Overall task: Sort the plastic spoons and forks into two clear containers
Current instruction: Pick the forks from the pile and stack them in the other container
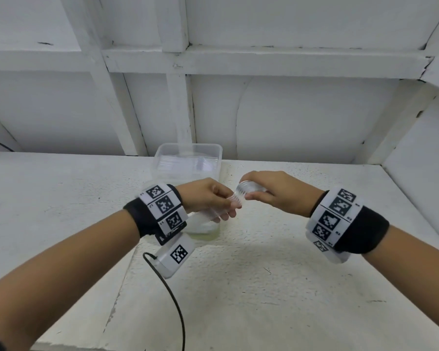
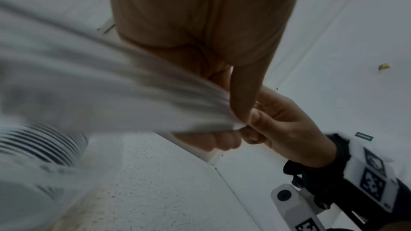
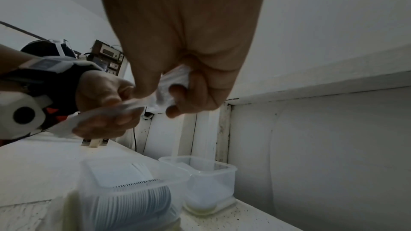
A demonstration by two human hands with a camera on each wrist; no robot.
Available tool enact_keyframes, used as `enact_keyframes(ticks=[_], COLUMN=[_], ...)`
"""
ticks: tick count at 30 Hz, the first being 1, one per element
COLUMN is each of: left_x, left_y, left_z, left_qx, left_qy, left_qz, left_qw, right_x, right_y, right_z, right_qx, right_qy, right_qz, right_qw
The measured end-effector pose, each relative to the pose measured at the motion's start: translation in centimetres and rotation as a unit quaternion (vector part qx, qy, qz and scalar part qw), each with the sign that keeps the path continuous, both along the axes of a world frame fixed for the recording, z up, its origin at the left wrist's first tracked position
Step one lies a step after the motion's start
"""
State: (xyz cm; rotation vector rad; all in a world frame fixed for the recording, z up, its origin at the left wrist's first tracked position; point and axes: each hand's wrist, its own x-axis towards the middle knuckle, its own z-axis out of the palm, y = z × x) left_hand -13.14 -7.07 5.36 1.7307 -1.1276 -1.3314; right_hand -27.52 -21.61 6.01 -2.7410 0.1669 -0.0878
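we see both hands raised above the white tabletop [image 1: 264, 287], meeting over the containers. the left hand [image 1: 208, 198] has its fingers curled round a stacked bundle of clear plastic cutlery [image 1: 228, 202], gripping it near the handles. the right hand [image 1: 271, 191] pinches the other end of the bundle, thumb below and fingers curled over the top. the stacked edges show as fine ridges between the two hands; whether these pieces are spoons or forks we cannot tell for sure, as the wrist views are blurred.

on the tabletop, the far clear container [image 1: 189, 158] stands close to the white wall [image 1: 302, 117], with some clear pieces lying inside. the near clear container [image 3: 133, 196] sits just in front of it, mostly hidden under the left wrist in the head view; in the right wrist view it holds a packed row of nested clear utensils. the two containers stand just beside each other.

a black cable [image 1: 175, 300] runs from the left wrist camera down toward the near edge.
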Motion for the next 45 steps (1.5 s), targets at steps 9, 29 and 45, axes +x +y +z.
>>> enact_keyframes(ticks=[9, 29, 45], left_x=[2.8, 15.8, 23.2], left_y=[1.3, -0.2, -1.1], left_z=[1.3, 2.9, -6.1], left_qx=[0.094, 0.068, 0.170], left_qy=[-0.092, -0.147, -0.223], left_qz=[-0.064, 0.064, 0.238], left_qw=[0.989, 0.985, 0.930], right_x=[-0.2, 13.3, 26.7], right_y=[-1.5, -2.6, -5.9], right_z=[0.8, 1.1, -5.2], right_qx=[0.028, -0.024, -0.045], right_qy=[-0.020, 0.077, 0.150], right_qz=[-0.014, 0.058, 0.016], right_qw=[0.999, 0.995, 0.988])
